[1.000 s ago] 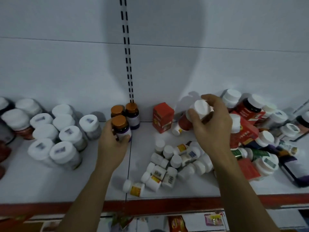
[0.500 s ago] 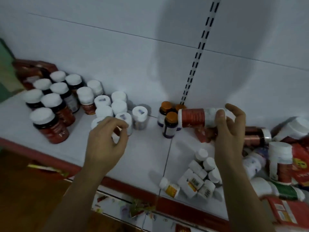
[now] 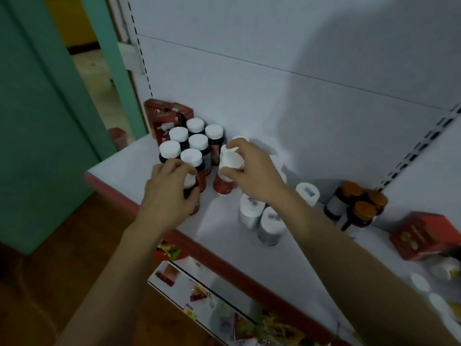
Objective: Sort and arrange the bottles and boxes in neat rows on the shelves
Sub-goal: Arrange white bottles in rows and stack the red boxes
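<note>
Smooth shelf (image 3: 124, 171); round, white-capped bottles (image 3: 198, 142).

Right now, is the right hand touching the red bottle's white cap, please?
Touching. The head view shows the right hand with fingers curled round the white cap of the red bottle.

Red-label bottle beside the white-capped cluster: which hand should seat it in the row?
Right. The right hand grips the red-label bottle by its cap, close beside the cluster. The left hand is occupied holding the front bottle.
</note>
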